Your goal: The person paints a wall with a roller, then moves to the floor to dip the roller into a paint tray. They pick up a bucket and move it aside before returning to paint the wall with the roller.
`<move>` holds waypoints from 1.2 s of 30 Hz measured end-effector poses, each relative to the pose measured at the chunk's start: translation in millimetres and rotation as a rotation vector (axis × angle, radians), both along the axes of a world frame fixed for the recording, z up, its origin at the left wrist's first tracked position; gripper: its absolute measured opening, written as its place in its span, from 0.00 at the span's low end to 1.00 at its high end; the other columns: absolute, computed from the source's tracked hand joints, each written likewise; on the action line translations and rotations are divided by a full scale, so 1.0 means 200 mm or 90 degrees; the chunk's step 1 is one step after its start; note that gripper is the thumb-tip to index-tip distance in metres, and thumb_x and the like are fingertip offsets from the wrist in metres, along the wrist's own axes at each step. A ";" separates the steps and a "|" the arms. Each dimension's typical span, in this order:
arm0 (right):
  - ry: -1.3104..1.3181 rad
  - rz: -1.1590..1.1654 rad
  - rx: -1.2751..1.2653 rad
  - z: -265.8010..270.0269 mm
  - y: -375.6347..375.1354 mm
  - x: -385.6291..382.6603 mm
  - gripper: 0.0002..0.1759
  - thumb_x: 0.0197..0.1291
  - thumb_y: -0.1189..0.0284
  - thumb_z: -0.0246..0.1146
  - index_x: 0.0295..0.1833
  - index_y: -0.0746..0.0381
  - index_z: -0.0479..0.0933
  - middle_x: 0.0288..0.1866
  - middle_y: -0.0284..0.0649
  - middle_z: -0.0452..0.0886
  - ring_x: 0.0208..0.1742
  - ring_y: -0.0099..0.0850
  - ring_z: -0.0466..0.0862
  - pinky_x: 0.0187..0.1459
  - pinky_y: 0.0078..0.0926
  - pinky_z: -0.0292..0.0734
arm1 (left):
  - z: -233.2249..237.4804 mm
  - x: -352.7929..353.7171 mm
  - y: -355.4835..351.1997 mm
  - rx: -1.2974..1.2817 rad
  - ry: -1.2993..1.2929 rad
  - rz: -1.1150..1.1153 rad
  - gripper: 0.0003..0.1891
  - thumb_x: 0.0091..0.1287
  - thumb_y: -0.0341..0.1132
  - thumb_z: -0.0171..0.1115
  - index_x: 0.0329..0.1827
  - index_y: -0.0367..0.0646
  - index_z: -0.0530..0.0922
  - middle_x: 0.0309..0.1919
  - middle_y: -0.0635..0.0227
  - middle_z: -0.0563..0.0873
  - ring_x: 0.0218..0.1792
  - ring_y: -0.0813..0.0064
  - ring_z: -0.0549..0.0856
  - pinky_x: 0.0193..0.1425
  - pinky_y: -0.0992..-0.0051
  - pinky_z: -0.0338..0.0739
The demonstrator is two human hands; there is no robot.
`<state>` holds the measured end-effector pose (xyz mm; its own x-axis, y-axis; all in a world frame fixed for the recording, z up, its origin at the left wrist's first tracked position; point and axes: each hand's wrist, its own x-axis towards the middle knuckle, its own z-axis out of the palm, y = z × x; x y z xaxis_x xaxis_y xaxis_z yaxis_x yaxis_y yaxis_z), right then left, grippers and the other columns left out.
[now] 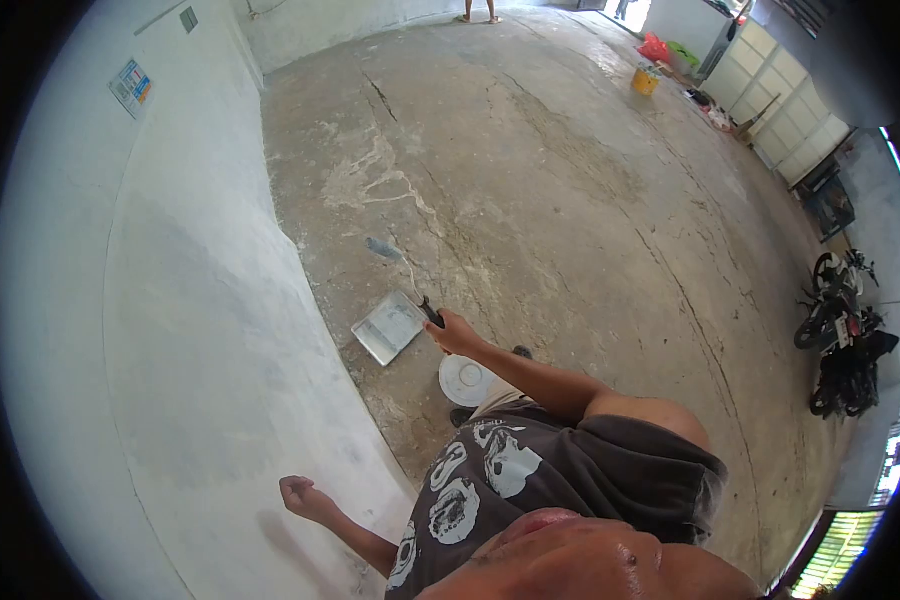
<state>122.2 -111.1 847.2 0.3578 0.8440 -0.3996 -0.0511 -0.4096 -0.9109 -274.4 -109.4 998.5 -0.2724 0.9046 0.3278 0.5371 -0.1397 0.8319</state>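
My right hand point(453, 332) is wrapped round the black handle of a paint roller point(384, 248). The roller's greyish-blue sleeve points away from me, out over the concrete floor. Below it, a paint tray point(379, 352) with whitish paint in it lies on the floor near the wall. A round white lid or bucket top point(467, 380) is just under my right forearm, by my feet. My left hand point(307, 499) hangs beside the white wall with its fingers curled in, and nothing shows in it.
The white wall point(200, 330) runs along my left, with a small poster point(131, 88) on it. Cracked concrete floor point(570, 250) stretches ahead. Motorcycles point(843, 335) stand at right; a yellow bucket point(646, 80) and a red bag point(653, 48) are far off. A person's legs point(481, 10) show at the back.
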 end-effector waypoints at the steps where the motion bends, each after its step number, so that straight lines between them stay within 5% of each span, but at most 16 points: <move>1: 0.006 -0.005 -0.006 0.00 0.00 0.00 0.21 0.69 0.57 0.61 0.44 0.68 0.72 0.20 0.38 0.78 0.17 0.28 0.80 0.20 0.31 0.75 | 0.00 0.01 0.00 0.012 0.010 0.009 0.03 0.44 0.23 0.49 0.22 0.40 0.67 0.20 0.68 0.70 0.26 0.72 0.72 0.35 0.72 0.68; 5: 0.025 0.016 -0.011 -0.12 0.01 -0.02 0.22 0.69 0.56 0.61 0.46 0.68 0.72 0.25 0.44 0.80 0.22 0.35 0.84 0.25 0.37 0.78 | -0.12 -0.01 0.01 0.057 0.017 0.011 0.02 0.48 0.27 0.52 0.23 0.41 0.68 0.21 0.68 0.71 0.26 0.71 0.72 0.35 0.71 0.68; 7: -0.148 0.044 0.000 -0.24 0.10 -0.04 0.24 0.68 0.54 0.61 0.48 0.68 0.72 0.32 0.52 0.83 0.31 0.44 0.86 0.34 0.45 0.80 | -0.26 -0.10 0.08 0.062 0.014 -0.009 0.04 0.51 0.30 0.54 0.24 0.40 0.69 0.22 0.69 0.72 0.27 0.70 0.71 0.35 0.69 0.69; 9: -0.138 0.112 -0.005 -0.39 0.25 -0.03 0.25 0.68 0.54 0.59 0.51 0.67 0.73 0.35 0.55 0.82 0.36 0.50 0.85 0.41 0.52 0.79 | -0.37 -0.06 0.13 0.054 -0.057 0.060 0.09 0.60 0.35 0.58 0.29 0.38 0.71 0.28 0.70 0.76 0.33 0.67 0.77 0.42 0.69 0.74; 10: -0.095 0.146 0.027 -0.29 0.30 0.00 0.22 0.69 0.56 0.58 0.51 0.67 0.72 0.32 0.50 0.82 0.29 0.46 0.84 0.34 0.49 0.79 | -0.39 -0.01 0.11 0.049 0.061 0.079 0.07 0.64 0.30 0.58 0.31 0.37 0.72 0.29 0.68 0.77 0.35 0.67 0.78 0.46 0.70 0.75; 11: -0.019 0.160 0.045 0.02 0.31 0.02 0.16 0.70 0.62 0.57 0.49 0.66 0.72 0.29 0.44 0.80 0.21 0.37 0.80 0.23 0.39 0.76 | -0.16 0.22 0.09 0.056 0.080 -0.014 0.03 0.63 0.21 0.55 0.32 0.37 0.73 0.29 0.67 0.77 0.34 0.70 0.79 0.44 0.73 0.76; 12: 0.032 0.194 0.066 0.14 0.35 -0.04 0.15 0.70 0.67 0.55 0.56 0.65 0.71 0.29 0.42 0.80 0.16 0.29 0.77 0.17 0.30 0.71 | -0.07 0.30 0.08 0.070 0.041 0.002 0.09 0.59 0.14 0.52 0.32 0.38 0.74 0.29 0.68 0.77 0.32 0.75 0.79 0.41 0.77 0.75; 18: 0.141 0.289 0.291 0.63 0.76 0.28 0.27 0.71 0.70 0.53 0.73 0.62 0.62 0.32 0.42 0.82 0.16 0.27 0.76 0.18 0.28 0.71 | -0.08 1.08 0.08 0.128 0.015 0.021 0.11 0.61 0.13 0.48 0.32 0.39 0.73 0.29 0.68 0.79 0.30 0.78 0.79 0.38 0.78 0.73; 19: 0.212 0.230 0.335 0.84 0.68 0.06 0.26 0.71 0.70 0.53 0.73 0.62 0.62 0.31 0.42 0.82 0.16 0.27 0.76 0.19 0.29 0.71 | 0.21 0.86 0.01 0.119 0.088 -0.025 0.10 0.61 0.13 0.48 0.32 0.39 0.73 0.30 0.68 0.80 0.30 0.78 0.79 0.38 0.78 0.73; 24: 0.271 0.252 0.362 1.70 0.99 0.29 0.27 0.72 0.74 0.48 0.76 0.62 0.59 0.38 0.42 0.78 0.14 0.23 0.73 0.16 0.25 0.67 | 0.66 1.15 -0.09 0.078 0.083 0.029 0.10 0.62 0.12 0.48 0.33 0.38 0.73 0.31 0.67 0.79 0.31 0.78 0.80 0.38 0.78 0.75; 28: 0.316 0.205 0.361 2.01 1.44 0.30 0.20 0.71 0.75 0.46 0.66 0.66 0.64 0.39 0.43 0.76 0.15 0.26 0.73 0.16 0.27 0.68 | 0.81 1.13 0.07 0.091 0.082 0.057 0.11 0.61 0.11 0.48 0.33 0.38 0.73 0.31 0.67 0.79 0.31 0.78 0.80 0.39 0.78 0.77; 31: 0.293 0.211 0.355 1.99 1.39 -0.15 0.13 0.69 0.75 0.46 0.56 0.67 0.65 0.37 0.43 0.76 0.15 0.28 0.75 0.17 0.29 0.70 | 0.67 0.72 -0.05 0.096 0.038 0.081 0.11 0.61 0.11 0.48 0.33 0.37 0.73 0.32 0.67 0.79 0.31 0.77 0.81 0.39 0.78 0.77; 32: 0.188 0.262 0.370 1.65 1.06 -0.82 0.16 0.69 0.75 0.46 0.60 0.67 0.63 0.35 0.45 0.77 0.16 0.30 0.77 0.18 0.30 0.72 | 0.16 0.17 -0.35 0.107 -0.018 0.111 0.11 0.61 0.11 0.48 0.33 0.37 0.73 0.32 0.67 0.80 0.31 0.77 0.81 0.39 0.78 0.77; 36: 0.019 0.340 0.414 1.43 0.77 -1.05 0.33 0.69 0.74 0.49 0.76 0.67 0.46 0.27 0.48 0.80 0.19 0.36 0.82 0.23 0.35 0.78 | 0.02 0.08 -0.36 0.108 -0.039 0.099 0.11 0.62 0.11 0.49 0.33 0.37 0.74 0.32 0.66 0.80 0.31 0.78 0.81 0.38 0.78 0.77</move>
<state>-87.9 42.6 1134.0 -0.1583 0.9623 0.2214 -0.0266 0.2200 -0.9751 -257.9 -181.2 1001.6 -0.4275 0.7839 0.4504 0.5129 -0.1999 0.8349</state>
